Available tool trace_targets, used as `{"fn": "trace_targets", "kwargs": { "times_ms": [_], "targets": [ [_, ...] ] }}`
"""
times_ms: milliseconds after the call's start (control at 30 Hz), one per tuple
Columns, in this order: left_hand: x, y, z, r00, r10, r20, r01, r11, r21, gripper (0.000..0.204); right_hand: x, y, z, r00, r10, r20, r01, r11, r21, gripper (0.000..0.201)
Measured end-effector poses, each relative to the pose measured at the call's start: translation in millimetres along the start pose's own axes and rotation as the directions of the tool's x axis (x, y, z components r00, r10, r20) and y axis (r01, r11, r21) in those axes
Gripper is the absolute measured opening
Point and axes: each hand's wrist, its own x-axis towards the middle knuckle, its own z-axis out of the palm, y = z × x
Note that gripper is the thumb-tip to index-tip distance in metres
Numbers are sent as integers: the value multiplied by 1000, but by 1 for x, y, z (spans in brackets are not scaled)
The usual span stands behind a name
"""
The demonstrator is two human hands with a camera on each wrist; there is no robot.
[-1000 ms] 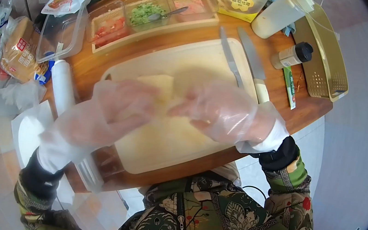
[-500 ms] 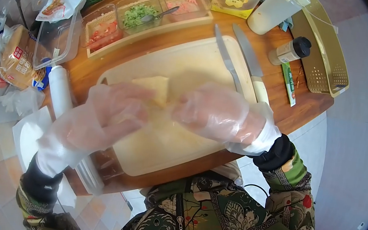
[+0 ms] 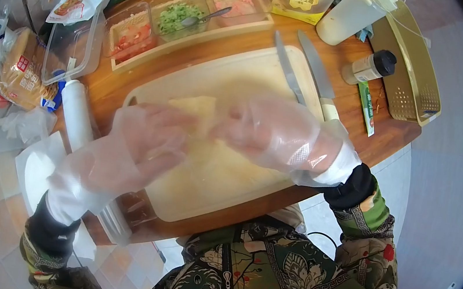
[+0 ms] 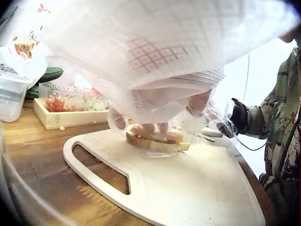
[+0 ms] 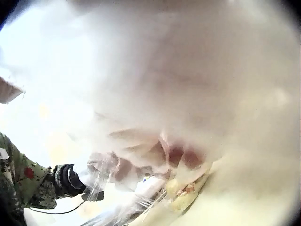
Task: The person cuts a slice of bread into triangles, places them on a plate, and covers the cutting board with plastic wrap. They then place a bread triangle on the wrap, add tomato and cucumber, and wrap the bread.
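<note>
A pale bread piece lies on the cutting board, partly covered by the hands. Reddish filling shows along its edge in the left wrist view, where the bread has the fingertips of my gloved left hand touching its top. In the head view my left hand is at the bread's left and near side. Close to its right side is my gloved right hand, its fingers bent and blurred. The right wrist view shows fingers beside the bread edge; their exact contact is hidden.
Two knives lie at the board's upper right. Behind stands a wooden tray with chopped foods. A seasoning jar, squeeze bottle and basket are at right; a white roll lies at left.
Both hands have stayed around the bread, with small shifts of the fingers. The right hand has moved slightly left and back again. The head view has shifted a little.
</note>
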Motion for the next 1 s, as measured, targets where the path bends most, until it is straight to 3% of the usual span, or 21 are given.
{"fn": "trace_targets", "kwargs": {
  "times_ms": [67,133,167,233,367,533,667,733,867,933,1000],
  "targets": [
    [1,0,1,1000,-23,6,23,1000,-1,9,-6,3,5,997,55,61,-52,998,-36,5],
    [3,-3,1,1000,25,-6,-25,997,-69,10,-7,9,11,997,-28,68,12,972,234,4],
    [2,-3,1,1000,24,-5,-25,997,-69,10,-6,7,10,997,-28,68,11,972,234,4],
    [1,-3,1,1000,10,5,-9,1000,-22,11,0,0,4,995,-71,71,81,985,-153,3],
    [1,-6,2,1000,17,19,-17,1000,-5,12,10,-1,3,995,-41,93,55,986,-155,5],
    [1,-6,4,999,51,6,-51,997,55,12,18,3,6,999,-30,-19,29,999,-35,11],
    [2,-4,4,997,74,-18,-73,997,36,11,8,6,3,998,-52,39,52,999,-7,12],
    [4,3,-2,995,-85,51,91,990,-109,10,-4,9,19,999,34,-25,-29,985,168,13],
    [3,7,-2,983,-166,76,181,935,-305,9,-3,1,1,1000,-26,5,25,988,155,13],
    [2,5,1,976,-202,80,217,906,-364,9,2,0,2,996,-48,73,56,993,-106,10],
    [3,3,-1,989,-136,57,146,953,-267,9,6,1,2,997,-52,64,57,996,-75,8]
  ]
}}
